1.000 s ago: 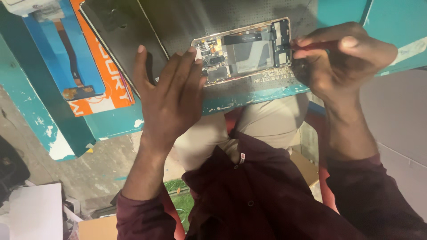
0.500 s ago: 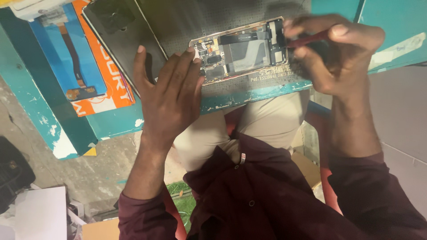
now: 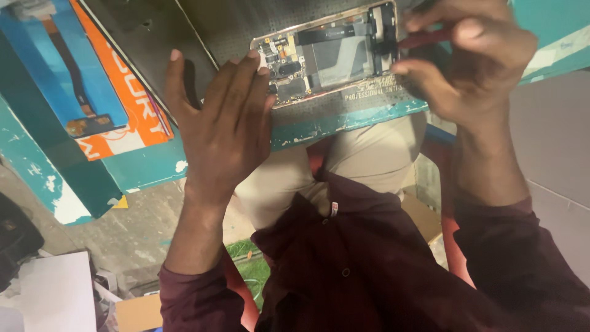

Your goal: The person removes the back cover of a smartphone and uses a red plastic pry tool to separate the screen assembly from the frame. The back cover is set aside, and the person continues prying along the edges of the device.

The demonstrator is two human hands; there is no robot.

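- nearest the camera: dark maroon shirt [image 3: 369, 270] and beige trousers [image 3: 362, 154], lap sits just under the table edge below the opened phone [image 3: 326, 52]
- floor off to the lower left of the phone: white sheet [image 3: 55, 295], cardboard scrap [image 3: 138, 313], well apart from it
- left hand [image 3: 221, 123] lies flat, palm down, fingers spread and open, gripping nothing; fingertips press on the phone's left end at the camera-module corner, palm hangs over the teal table [image 3: 153, 163] edge
- opened phone lies back-off on the dark work mat [image 3: 233, 24], long axis roughly left-right, tilted slightly up at its right end; circuit board visible at the left end, grey shield plate in the middle
- right hand [image 3: 473, 67] at the phone's right end, thumb and fingers pinched closed on a thin red-handled tool [image 3: 424, 40]; tool tip meets the phone's right edge, exact contact spot hidden by the fingers
- so the phone sits between the two hands, left one pinning it, right one on the tool touching it
- orange and blue flat package [image 3: 86, 86] with a flex part on it lies left of the phone, beside the mat, well apart from both hands
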